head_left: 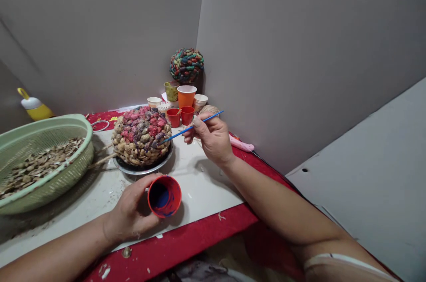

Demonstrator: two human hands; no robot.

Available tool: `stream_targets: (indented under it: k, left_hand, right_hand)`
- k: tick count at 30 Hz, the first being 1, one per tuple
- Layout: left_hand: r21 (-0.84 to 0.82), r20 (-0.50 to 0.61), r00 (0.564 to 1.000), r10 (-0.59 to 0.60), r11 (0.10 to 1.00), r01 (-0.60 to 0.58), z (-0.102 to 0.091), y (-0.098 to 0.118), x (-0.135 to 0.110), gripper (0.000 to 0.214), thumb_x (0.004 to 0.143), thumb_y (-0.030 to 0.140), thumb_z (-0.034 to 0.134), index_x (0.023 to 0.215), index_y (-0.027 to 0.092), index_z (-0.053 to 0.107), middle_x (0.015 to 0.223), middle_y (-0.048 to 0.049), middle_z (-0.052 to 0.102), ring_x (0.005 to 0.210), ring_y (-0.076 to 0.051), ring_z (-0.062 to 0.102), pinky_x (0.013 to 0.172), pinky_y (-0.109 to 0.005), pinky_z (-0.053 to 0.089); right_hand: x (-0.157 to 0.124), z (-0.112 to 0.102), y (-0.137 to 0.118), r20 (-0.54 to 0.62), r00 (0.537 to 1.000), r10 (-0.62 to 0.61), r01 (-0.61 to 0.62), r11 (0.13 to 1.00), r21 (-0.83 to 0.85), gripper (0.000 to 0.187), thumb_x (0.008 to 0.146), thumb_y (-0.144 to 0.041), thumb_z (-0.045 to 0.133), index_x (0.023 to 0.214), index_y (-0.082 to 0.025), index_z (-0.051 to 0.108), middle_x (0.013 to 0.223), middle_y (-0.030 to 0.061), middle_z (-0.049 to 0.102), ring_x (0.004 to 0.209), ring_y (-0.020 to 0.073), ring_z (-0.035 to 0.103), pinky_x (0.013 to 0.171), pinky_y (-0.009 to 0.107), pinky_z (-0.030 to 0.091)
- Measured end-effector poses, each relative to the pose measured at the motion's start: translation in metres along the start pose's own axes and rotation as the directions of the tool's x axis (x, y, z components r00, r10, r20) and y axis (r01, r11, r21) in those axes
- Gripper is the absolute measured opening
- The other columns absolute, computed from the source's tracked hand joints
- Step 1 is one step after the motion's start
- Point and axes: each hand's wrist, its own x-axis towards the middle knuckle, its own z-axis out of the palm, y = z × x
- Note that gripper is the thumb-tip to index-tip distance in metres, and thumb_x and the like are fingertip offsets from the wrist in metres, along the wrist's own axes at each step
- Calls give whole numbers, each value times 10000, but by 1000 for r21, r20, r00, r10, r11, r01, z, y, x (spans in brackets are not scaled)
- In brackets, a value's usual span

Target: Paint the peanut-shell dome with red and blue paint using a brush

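My left hand (pixel 131 211) is wrapped round a small red cup (pixel 164 196) with blue paint inside, near the table's front edge. My right hand (pixel 213 137) pinches a thin blue paintbrush (pixel 191 128), whose tip touches the right side of a dome of peanut shells (pixel 142 134). The dome is partly painted red and purple and sits on a round metal plate (pixel 143 168).
A green basket (pixel 49 157) of loose shells stands at the left. Behind the dome are several small cups: two red (pixel 180 116), one orange (pixel 186 94), some white. A multicoloured shell ball (pixel 187 65) sits in the corner. A pink tool (pixel 242 144) lies at the right.
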Motion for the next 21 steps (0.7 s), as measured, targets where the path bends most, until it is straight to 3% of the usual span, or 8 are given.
stream_targets:
  k: [3, 6, 13, 17, 21]
  left_hand:
    - [-14, 3, 999, -37, 999, 37, -2, 7, 6, 650, 779, 180, 736, 1383, 218, 500, 1215, -136, 739, 1070, -257, 743, 922, -362, 610]
    - [-43, 12, 989, -148, 988, 149, -2, 16, 12, 614, 785, 141, 724, 1356, 221, 512, 1239, -116, 726, 1086, -229, 732, 930, -335, 603]
    - [-204, 16, 894, -448, 873, 442, 7, 37, 26, 476, 785, 213, 741, 1230, 198, 573, 1143, -83, 740, 1037, -222, 728, 934, -369, 598]
    - [-221, 33, 874, -484, 849, 479, 7, 35, 27, 483, 779, 202, 740, 1233, 206, 572, 1140, -70, 730, 1035, -216, 715, 932, -355, 588]
    - [-208, 56, 880, -472, 856, 473, 4, 29, 23, 484, 774, 204, 748, 1226, 217, 575, 1129, -56, 722, 1016, -208, 710, 920, -337, 583]
  right_hand:
    - [2, -1, 1, -63, 998, -23, 22, 999, -25, 435, 750, -556, 815, 792, -206, 560, 550, -71, 681, 434, 107, 658, 443, 204, 572]
    - [4, -3, 1, -132, 989, -69, 67, 998, -21, 457, 719, -564, 833, 786, -214, 547, 564, -80, 678, 429, 98, 648, 425, 192, 556]
    - [-1, -2, 2, -64, 997, -46, 43, 998, -50, 429, 758, -563, 803, 799, -212, 560, 568, -82, 658, 448, 87, 642, 462, 196, 565]
    - [5, -7, 1, -127, 988, -89, 85, 996, -40, 427, 749, -558, 808, 795, -226, 543, 593, -86, 649, 444, 80, 624, 432, 185, 536]
    - [6, -8, -7, -117, 990, -76, 73, 997, -28, 430, 756, -574, 785, 783, -239, 517, 583, -87, 634, 408, 73, 573, 396, 185, 498]
